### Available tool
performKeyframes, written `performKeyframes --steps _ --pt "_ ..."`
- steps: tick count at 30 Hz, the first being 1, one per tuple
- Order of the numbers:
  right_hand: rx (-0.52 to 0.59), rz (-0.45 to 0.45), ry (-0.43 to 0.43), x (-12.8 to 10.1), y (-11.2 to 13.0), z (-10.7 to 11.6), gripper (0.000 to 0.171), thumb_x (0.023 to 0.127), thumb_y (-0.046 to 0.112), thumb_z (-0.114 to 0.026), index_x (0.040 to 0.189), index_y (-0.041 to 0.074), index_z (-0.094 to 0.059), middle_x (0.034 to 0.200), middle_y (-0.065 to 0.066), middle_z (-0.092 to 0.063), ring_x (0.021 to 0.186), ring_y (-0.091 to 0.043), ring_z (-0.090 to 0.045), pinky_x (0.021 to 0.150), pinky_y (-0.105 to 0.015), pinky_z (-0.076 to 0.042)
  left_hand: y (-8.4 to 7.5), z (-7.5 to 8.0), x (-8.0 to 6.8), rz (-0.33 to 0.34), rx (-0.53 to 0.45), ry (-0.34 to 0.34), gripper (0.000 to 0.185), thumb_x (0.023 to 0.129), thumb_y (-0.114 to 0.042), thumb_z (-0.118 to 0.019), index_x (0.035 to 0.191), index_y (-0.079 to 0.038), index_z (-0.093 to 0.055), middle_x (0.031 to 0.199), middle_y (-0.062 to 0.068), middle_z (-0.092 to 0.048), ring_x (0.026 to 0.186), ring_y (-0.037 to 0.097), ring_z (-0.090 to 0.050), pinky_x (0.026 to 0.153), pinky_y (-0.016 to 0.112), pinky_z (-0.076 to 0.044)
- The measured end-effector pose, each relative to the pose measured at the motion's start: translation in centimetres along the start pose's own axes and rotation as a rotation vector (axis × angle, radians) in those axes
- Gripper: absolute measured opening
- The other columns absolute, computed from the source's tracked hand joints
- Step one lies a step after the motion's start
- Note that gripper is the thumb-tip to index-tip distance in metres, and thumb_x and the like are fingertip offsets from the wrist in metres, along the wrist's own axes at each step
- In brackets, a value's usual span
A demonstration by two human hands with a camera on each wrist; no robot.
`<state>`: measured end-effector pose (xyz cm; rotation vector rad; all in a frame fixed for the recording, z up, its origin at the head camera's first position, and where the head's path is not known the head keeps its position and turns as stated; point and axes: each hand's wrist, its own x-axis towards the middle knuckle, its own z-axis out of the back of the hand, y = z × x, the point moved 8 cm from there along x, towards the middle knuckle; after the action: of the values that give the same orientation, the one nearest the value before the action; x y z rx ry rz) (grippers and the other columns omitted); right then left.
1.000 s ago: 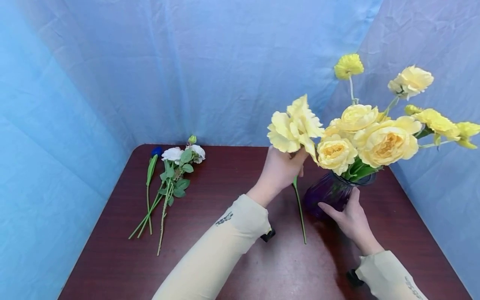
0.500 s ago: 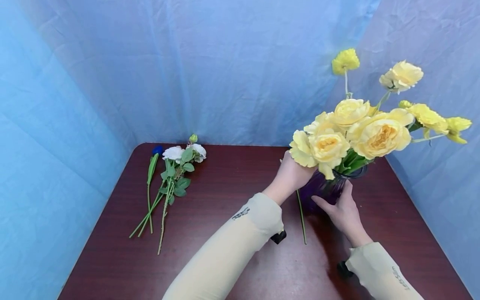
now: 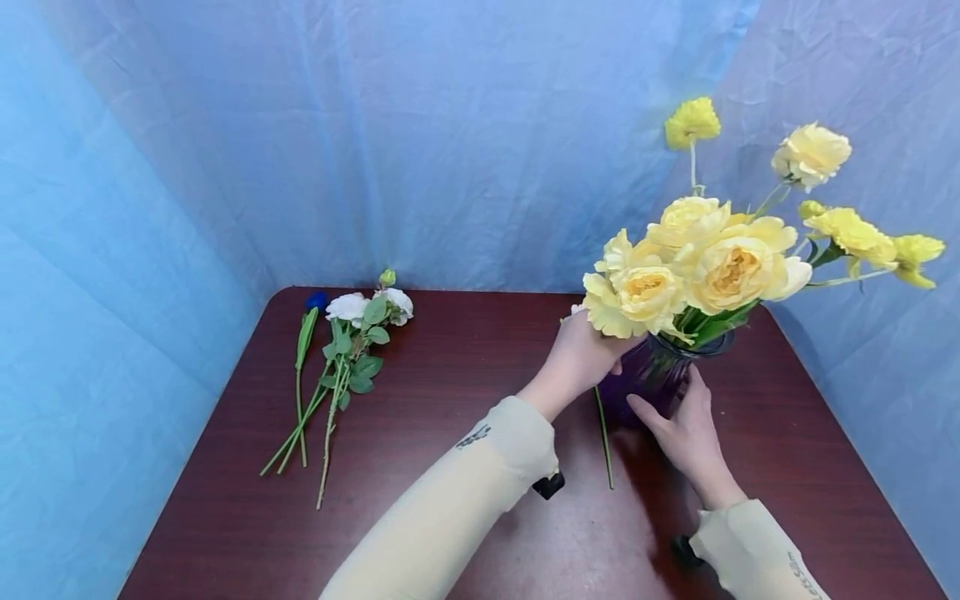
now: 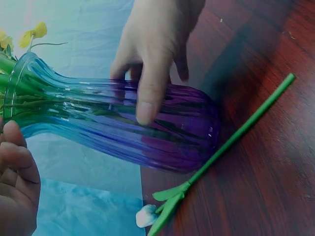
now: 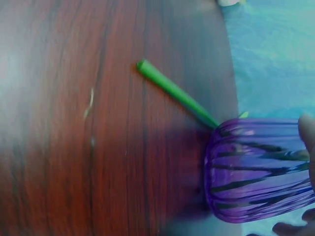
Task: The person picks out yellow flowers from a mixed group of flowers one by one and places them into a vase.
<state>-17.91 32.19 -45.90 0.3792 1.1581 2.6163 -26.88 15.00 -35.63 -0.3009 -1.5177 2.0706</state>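
My right hand [image 3: 686,433] presses spread fingers against the ribbed purple glass vase [image 3: 648,385], steadying it, while my left hand [image 3: 581,354] pinches the yellow fabric flower's green stem [image 3: 603,437] beside its rim.

One purple vase [image 3: 651,382], one brown table [image 3: 465,350], two hands.

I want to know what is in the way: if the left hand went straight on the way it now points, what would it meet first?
The left hand points up and to the right, at the yellow flowers above the purple vase. It looks to be at the nearest bloom already, so it would likely press into the flowers first; depth is unclear.
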Motion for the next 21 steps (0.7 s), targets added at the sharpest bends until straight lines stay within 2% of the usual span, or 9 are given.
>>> performKeyframes --steps 2,3,5,7,9,11,14,17,21 --pt "-0.073 -0.058 -0.042 -1.0 0.0 0.6 0.089 0.093 0.036 -0.076 0.151 -0.005 -0.023 0.141 -0.035 -0.033 0.126 -0.047 -0.041 0.099 -0.059 -0.038 1.0 0.3 -0.9 0.041 -0.034 0.016 0.029 0.1 -0.027 -0.069 0.127 -0.02 -0.065 0.061 0.001 -0.064 0.049 0.013 -0.062 0.053 0.031 -0.052" --pt "-0.105 -0.08 -0.062 -1.5 0.1 0.8 0.084 0.093 0.038 -0.074 0.147 -0.006 -0.027 0.136 -0.034 -0.034 0.12 -0.046 -0.042 0.094 -0.058 -0.039 1.4 0.6 -1.3 0.047 -0.019 0.025 0.029 0.1 -0.027 -0.069 0.128 -0.019 -0.066 0.068 0.0 -0.067 0.053 0.012 -0.064 0.054 0.028 -0.051" --pt "-0.157 -0.073 -0.096 -2.3 0.6 1.3 0.065 0.093 0.034 -0.073 0.132 -0.006 -0.039 0.125 -0.029 -0.04 0.108 -0.042 -0.045 0.087 -0.053 -0.039 2.2 1.2 -2.3 0.042 0.04 0.042 0.027 0.101 -0.026 -0.067 0.127 -0.017 -0.067 0.084 0.001 -0.072 0.068 0.011 -0.068 0.063 0.025 -0.053" --pt "-0.212 -0.019 -0.113 -3.2 1.5 1.4 0.046 0.093 0.028 -0.073 0.117 -0.004 -0.049 0.113 -0.024 -0.047 0.098 -0.037 -0.049 0.079 -0.049 -0.04 3.1 2.2 -3.3 0.031 0.136 0.048 0.027 0.102 -0.026 -0.065 0.126 -0.015 -0.068 0.102 0.001 -0.074 0.085 0.011 -0.069 0.074 0.026 -0.055" --pt "-0.248 0.077 -0.103 -3.9 2.6 1.0 0.03 0.092 0.02 -0.072 0.108 -0.001 -0.057 0.105 -0.019 -0.054 0.091 -0.032 -0.054 0.075 -0.047 -0.042 4.1 3.5 -4.3 0.028 0.273 0.037 0.031 0.102 -0.028 -0.064 0.13 -0.015 -0.067 0.119 -0.002 -0.07 0.102 0.011 -0.067 0.088 0.029 -0.054" --pt "-0.275 0.207 -0.073 -4.7 3.9 0.1 0.018 0.092 0.014 -0.072 0.104 0.003 -0.063 0.1 -0.012 -0.061 0.087 -0.026 -0.06 0.073 -0.045 -0.048 5.1 4.8 -5.3 0.057 0.414 0.029 0.035 0.102 -0.032 -0.063 0.135 -0.018 -0.065 0.129 -0.002 -0.067 0.116 0.015 -0.064 0.097 0.035 -0.052" --pt "-0.303 0.422 -0.015 -5.5 6.1 -1.7 0.021 0.09 0.01 -0.074 0.109 0.005 -0.067 0.103 -0.008 -0.066 0.091 -0.025 -0.066 0.077 -0.046 -0.054 6.6 6.9 -6.9 0.086 0.638 0.003 0.04 0.102 -0.039 -0.061 0.138 -0.021 -0.062 0.136 -0.001 -0.063 0.125 0.024 -0.059 0.102 0.045 -0.049" --pt "-0.346 0.59 0.048 -5.5 8.0 -3.9 0.035 0.089 0.014 -0.076 0.121 0.003 -0.066 0.118 -0.012 -0.067 0.11 -0.031 -0.064 0.091 -0.048 -0.053 8.0 9.4 -8.4 0.096 0.834 -0.05 0.046 0.101 -0.045 -0.062 0.14 -0.02 -0.06 0.14 0.003 -0.06 0.129 0.032 -0.054 0.104 0.052 -0.044" --pt "-0.45 0.674 0.142 -4.2 9.7 -6.9 0.054 0.093 0.029 -0.075 0.139 0.005 -0.058 0.146 -0.018 -0.054 0.141 -0.04 -0.044 0.111 -0.056 -0.041 10.0 12.9 -10.5 0.152 0.986 -0.117 0.06 0.097 -0.054 -0.063 0.145 -0.019 -0.055 0.15 0.01 -0.051 0.138 0.043 -0.042 0.11 0.064 -0.034"
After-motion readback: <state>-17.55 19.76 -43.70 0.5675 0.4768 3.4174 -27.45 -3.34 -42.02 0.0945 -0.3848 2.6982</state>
